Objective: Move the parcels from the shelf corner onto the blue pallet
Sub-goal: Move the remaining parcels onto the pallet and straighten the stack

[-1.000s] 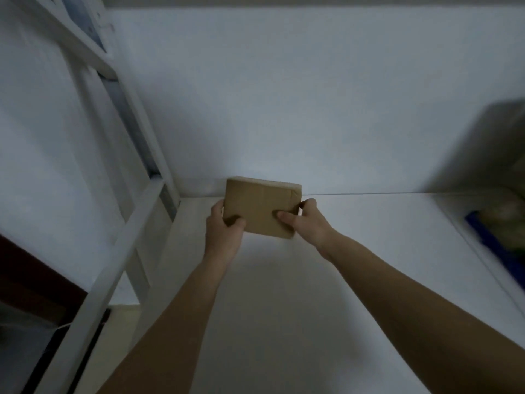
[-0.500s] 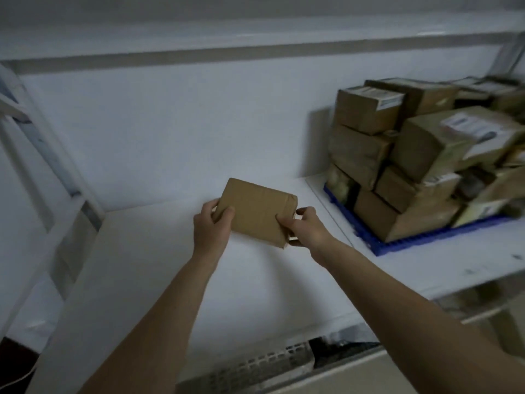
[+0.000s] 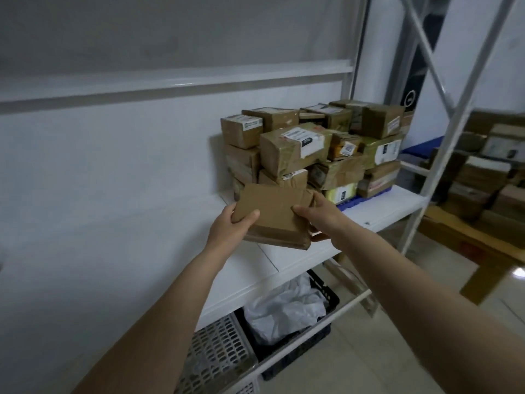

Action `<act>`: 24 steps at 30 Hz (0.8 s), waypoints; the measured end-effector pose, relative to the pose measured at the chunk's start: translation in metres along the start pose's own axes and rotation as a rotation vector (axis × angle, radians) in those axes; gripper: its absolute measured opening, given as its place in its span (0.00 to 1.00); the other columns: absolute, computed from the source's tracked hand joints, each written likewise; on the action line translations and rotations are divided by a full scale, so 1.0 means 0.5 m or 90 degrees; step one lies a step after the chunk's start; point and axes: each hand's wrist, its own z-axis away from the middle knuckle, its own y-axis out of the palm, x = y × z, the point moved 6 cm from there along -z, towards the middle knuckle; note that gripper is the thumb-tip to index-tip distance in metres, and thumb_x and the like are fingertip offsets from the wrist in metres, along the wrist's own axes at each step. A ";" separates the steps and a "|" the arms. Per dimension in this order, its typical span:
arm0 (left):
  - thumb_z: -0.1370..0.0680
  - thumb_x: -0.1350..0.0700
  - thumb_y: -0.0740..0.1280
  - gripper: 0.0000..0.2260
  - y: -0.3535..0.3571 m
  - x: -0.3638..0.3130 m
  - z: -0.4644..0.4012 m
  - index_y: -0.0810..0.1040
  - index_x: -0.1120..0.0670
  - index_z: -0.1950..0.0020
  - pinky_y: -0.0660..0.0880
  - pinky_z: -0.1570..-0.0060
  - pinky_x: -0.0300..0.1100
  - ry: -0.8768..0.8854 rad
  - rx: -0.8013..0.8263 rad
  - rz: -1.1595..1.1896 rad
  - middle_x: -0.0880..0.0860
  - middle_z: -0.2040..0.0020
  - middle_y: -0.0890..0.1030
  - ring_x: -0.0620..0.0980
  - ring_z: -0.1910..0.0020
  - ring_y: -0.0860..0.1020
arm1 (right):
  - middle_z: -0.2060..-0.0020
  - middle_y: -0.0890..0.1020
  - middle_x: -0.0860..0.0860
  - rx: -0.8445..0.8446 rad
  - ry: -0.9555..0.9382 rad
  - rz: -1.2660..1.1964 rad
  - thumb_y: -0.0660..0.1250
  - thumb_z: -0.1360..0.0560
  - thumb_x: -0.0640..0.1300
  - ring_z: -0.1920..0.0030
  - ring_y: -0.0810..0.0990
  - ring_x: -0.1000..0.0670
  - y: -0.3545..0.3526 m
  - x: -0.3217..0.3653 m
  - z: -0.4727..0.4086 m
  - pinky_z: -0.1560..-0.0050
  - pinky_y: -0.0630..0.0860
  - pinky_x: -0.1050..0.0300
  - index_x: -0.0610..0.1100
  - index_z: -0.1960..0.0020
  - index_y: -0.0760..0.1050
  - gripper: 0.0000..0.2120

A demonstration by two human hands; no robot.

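While both hands grip it from opposite sides, a flat brown cardboard parcel (image 3: 272, 216) hangs tilted in the air above the white shelf board (image 3: 377, 211), just in front of the stacked boxes. The left hand (image 3: 231, 226) curls round the parcel's left edge with the thumb lying across its top face, and the right hand (image 3: 315, 216) clasps the right edge, thumb on top and fingers wrapped underneath. Behind the parcel, a heap of taped brown cardboard parcels (image 3: 312, 149) with white shipping labels is piled several layers high on a blue plastic pallet (image 3: 350, 204), of which only a strip of the front edge shows beneath the pile; one yellow-printed box sits low in the stack near that edge. Below the shelf, on the floor, a black slotted plastic crate (image 3: 321, 331) holds crumpled white plastic bags (image 3: 287, 307), and just to its left stands a grey perforated plastic basket (image 3: 218, 356) whose contents cannot be made out. To the right, beyond the white metal shelf upright (image 3: 449, 137), more cardboard boxes (image 3: 483, 177) are stacked, blurred.
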 end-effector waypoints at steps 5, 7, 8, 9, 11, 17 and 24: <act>0.37 0.38 0.77 0.41 0.126 -0.074 -0.003 0.66 0.49 0.29 0.75 0.44 0.42 0.014 0.143 -0.101 0.48 0.36 0.73 0.47 0.40 0.73 | 0.40 0.74 0.46 -0.056 0.011 -0.008 0.63 0.21 0.49 0.49 0.76 0.45 -0.132 -0.022 0.019 0.55 0.79 0.46 0.51 0.29 0.61 0.22; 0.40 0.38 0.78 0.48 0.166 -0.105 -0.023 0.61 0.51 0.26 0.70 0.35 0.50 0.026 0.155 -0.210 0.52 0.32 0.66 0.52 0.35 0.69 | 0.39 0.73 0.46 -0.080 -0.002 -0.023 0.63 0.21 0.47 0.50 0.76 0.46 -0.178 -0.024 0.016 0.59 0.78 0.49 0.53 0.25 0.54 0.29; 0.40 0.38 0.78 0.50 0.186 -0.122 -0.034 0.59 0.51 0.25 0.68 0.34 0.51 0.037 0.154 -0.259 0.53 0.31 0.62 0.53 0.33 0.67 | 0.36 0.71 0.46 -0.092 -0.008 -0.026 0.63 0.21 0.48 0.49 0.76 0.46 -0.200 -0.025 0.012 0.60 0.78 0.50 0.54 0.23 0.51 0.31; 0.40 0.38 0.78 0.51 0.206 -0.141 -0.046 0.57 0.51 0.24 0.67 0.34 0.50 0.053 0.152 -0.295 0.53 0.29 0.60 0.54 0.32 0.65 | 0.34 0.70 0.46 -0.103 -0.009 -0.030 0.64 0.21 0.48 0.49 0.76 0.46 -0.221 -0.027 0.008 0.61 0.77 0.51 0.55 0.23 0.50 0.32; 0.38 0.39 0.78 0.51 0.246 -0.179 -0.073 0.54 0.51 0.23 0.66 0.33 0.51 0.095 0.149 -0.322 0.53 0.26 0.58 0.54 0.29 0.63 | 0.33 0.69 0.46 -0.118 -0.003 -0.050 0.65 0.22 0.50 0.51 0.76 0.46 -0.261 -0.032 -0.004 0.65 0.78 0.51 0.57 0.23 0.50 0.34; 0.35 0.43 0.78 0.45 0.371 -0.300 -0.183 0.58 0.52 0.25 0.70 0.35 0.54 0.201 0.166 -0.279 0.53 0.29 0.68 0.53 0.32 0.68 | 0.29 0.62 0.48 -0.166 -0.022 -0.047 0.73 0.31 0.57 0.38 0.71 0.42 -0.391 -0.030 -0.069 0.58 0.83 0.45 0.56 0.23 0.52 0.44; 0.33 0.43 0.76 0.42 0.478 -0.396 -0.348 0.60 0.49 0.25 0.64 0.33 0.54 0.215 0.189 -0.289 0.55 0.30 0.62 0.57 0.31 0.63 | 0.31 0.62 0.45 -0.178 -0.075 0.044 0.79 0.37 0.47 0.35 0.69 0.40 -0.528 0.038 -0.190 0.49 0.81 0.42 0.51 0.27 0.58 0.46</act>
